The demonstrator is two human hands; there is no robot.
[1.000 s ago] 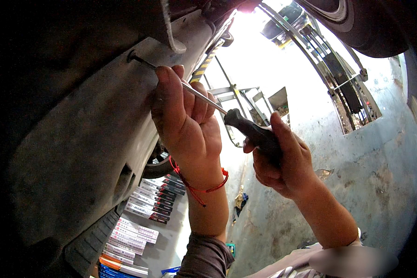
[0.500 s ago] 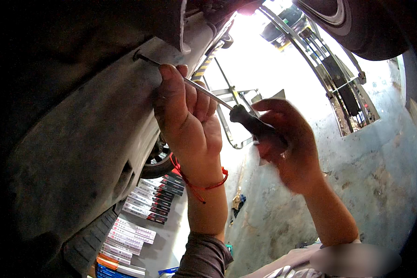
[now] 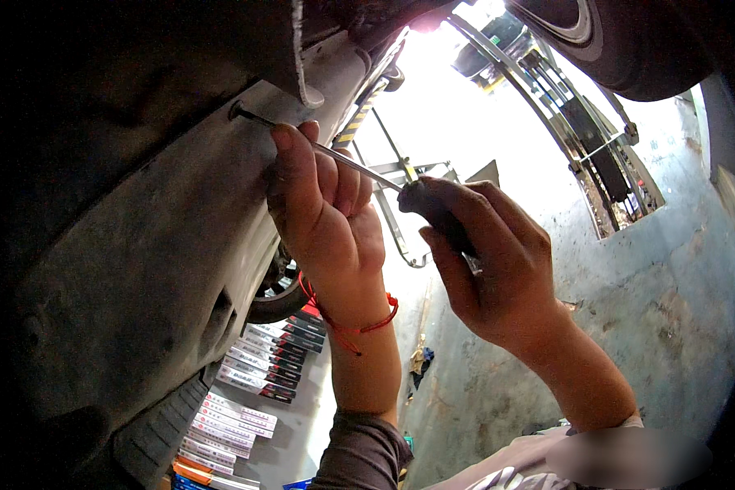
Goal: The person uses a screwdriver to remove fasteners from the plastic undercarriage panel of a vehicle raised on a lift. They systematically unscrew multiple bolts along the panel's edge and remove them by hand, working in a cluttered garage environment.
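A screwdriver (image 3: 358, 166) slants across the view, its tip meeting a dark round fastener (image 3: 236, 110) at the upper edge of a grey panel (image 3: 151, 224) under a vehicle. My left hand (image 3: 327, 204), with a red cord bracelet on the wrist, pinches the metal shaft close to the tip. Around the black handle my right hand (image 3: 498, 253) is closed, the fingers wrapping over it from above and the thumb below. Part of the handle is hidden by those fingers.
A pale bracket edge (image 3: 309, 91) hangs just above my left hand. Stacked boxes (image 3: 229, 425) stand at lower left beside a wheel (image 3: 278, 294). At upper right are a metal ramp frame (image 3: 584, 131) and a tyre (image 3: 596, 45). A small rag-like thing (image 3: 420, 363) lies on the floor.
My right hand has turned on the handle, so its back now shows and the fingers lie over the top. My left hand still pinches the shaft, and the view has shifted slightly.
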